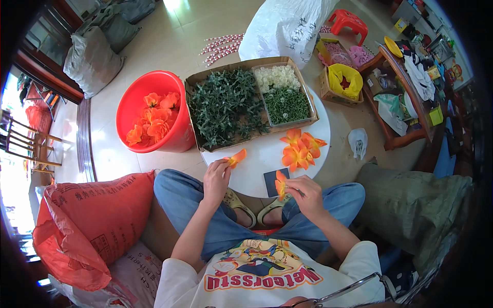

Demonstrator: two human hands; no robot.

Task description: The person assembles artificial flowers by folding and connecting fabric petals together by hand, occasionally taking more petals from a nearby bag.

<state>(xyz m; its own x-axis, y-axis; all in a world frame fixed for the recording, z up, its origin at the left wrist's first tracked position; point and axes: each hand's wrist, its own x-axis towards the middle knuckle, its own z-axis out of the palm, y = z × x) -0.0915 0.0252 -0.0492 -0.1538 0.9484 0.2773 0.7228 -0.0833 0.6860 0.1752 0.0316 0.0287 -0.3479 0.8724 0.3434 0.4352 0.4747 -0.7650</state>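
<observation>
I see an orange fabric petal (237,157) pinched at its lower end between the thumb and fingers of the left hand (216,177). Its long axis is tilted, the free end pointing up and to the right, out over the near edge of the round white table (257,159). The right hand (306,194) is curled around a second orange petal piece (280,185), which stands nearly upright, its long axis running up and down, just off the table's near edge and above the knees.

By my judgement the work is partly done. A small cluster of orange flowers (300,149) lies on the table, to the right of the left-hand petal, and I cannot tell how complete these are. Beyond the table's left edge a red bucket (149,110) holds more orange flowers. At the far side of the table sits a cardboard box (197,81) heaped with dark green leaf sprigs (223,105), with a clear tray (310,110) of white and green small parts beside it, so plenty of stock seems left.

Further out from the table lie a white plastic bag (285,25), an orange woven sack (92,220) at near left, and a small dark card (270,182) at the table's near edge.
</observation>
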